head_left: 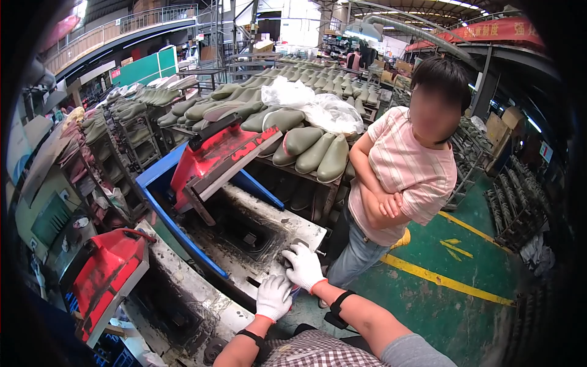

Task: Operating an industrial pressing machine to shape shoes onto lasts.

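Observation:
Both my hands wear white knit gloves and meet at the front edge of a machine with a worn, pale metal bed [309, 231]. My right hand [304, 266] has its fingers curled round a small dark knob [285, 259] on that edge. Just below and to its left, my left hand [273, 298] is bent against the edge, its fingers curled; what they hold, if anything, is hidden. Behind them the bed has a dark recess [247, 235]. The machine's scuffed red hinged lid [214, 156] stands raised above it.
A second machine with a raised red lid [110, 269] stands at the left. Behind are racks of olive-green shoe forms [324, 156], with clear plastic sheeting [333, 113] on top. A person with crossed arms [406, 162] stands close on the right, beside a yellow floor line [446, 281].

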`<state>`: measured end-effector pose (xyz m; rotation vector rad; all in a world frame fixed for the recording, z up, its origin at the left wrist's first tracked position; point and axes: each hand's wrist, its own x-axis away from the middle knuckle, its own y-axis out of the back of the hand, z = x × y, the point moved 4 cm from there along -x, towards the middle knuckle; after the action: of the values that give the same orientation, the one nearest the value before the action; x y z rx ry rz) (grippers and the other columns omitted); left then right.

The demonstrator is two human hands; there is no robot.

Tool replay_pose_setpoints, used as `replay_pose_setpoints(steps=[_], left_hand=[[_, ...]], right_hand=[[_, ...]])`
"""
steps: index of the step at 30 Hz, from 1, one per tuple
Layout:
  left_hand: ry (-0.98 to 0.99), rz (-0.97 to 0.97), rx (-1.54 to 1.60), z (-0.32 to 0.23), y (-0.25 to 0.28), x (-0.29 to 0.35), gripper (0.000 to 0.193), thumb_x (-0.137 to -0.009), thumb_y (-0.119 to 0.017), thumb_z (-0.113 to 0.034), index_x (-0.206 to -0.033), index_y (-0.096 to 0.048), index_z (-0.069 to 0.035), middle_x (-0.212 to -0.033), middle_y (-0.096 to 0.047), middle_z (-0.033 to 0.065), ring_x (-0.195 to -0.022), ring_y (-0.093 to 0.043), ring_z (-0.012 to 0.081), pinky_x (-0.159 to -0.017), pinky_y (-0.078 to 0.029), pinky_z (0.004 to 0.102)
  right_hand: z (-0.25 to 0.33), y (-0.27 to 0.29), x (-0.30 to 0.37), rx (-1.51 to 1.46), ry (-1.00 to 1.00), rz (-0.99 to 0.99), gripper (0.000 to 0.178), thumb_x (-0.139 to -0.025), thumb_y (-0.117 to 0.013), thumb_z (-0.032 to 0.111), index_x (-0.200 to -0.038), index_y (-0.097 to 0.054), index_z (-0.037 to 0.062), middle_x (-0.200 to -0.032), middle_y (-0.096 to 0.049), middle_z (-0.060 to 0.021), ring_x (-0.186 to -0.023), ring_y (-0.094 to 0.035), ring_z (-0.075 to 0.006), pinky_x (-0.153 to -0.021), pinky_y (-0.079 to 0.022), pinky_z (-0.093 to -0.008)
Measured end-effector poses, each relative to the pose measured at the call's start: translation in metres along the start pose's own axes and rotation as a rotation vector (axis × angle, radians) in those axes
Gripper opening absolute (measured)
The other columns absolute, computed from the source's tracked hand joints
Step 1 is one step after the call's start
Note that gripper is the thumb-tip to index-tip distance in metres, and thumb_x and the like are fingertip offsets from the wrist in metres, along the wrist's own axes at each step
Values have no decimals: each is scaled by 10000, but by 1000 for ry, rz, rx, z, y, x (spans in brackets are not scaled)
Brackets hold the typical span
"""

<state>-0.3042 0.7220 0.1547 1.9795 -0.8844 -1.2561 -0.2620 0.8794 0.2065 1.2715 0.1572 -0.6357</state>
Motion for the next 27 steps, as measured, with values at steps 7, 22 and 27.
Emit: replay_pose_setpoints(steps=[7,22,27], left_hand=[[20,30,-11,0,1,0,417,-748,-753,-274,-1125,-728,-99,-1220,-654,133,-1179,-607,359,-1025,-490,509],[18,67,-54,-3,1,1,482,-779,-748,-278,-1227,-697,-110,-1282,-651,132,-1242,-598,356,-1055,-487,497],[-6,52,-26,-1,0,-1,457,-758,-756,-282,-1175,-711,-101,-1246,-641,140,-1198,-596,362,-1044,-482,508]], right_hand=[[-4,-3,-1,-13,-43,94,481,-802,-711,194,-1280,-733,150,-1382,-649,-171,-1367,-569,-364,-1033,-524,-498],[0,1,1,-10,4,-9,457,-752,-730,173,-1203,-757,107,-1277,-686,-188,-1231,-636,-387,-995,-553,-481],[0,2,-1,-12,15,-27,437,-768,-732,177,-1200,-755,114,-1262,-690,-178,-1220,-640,-379,-979,-552,-485]])
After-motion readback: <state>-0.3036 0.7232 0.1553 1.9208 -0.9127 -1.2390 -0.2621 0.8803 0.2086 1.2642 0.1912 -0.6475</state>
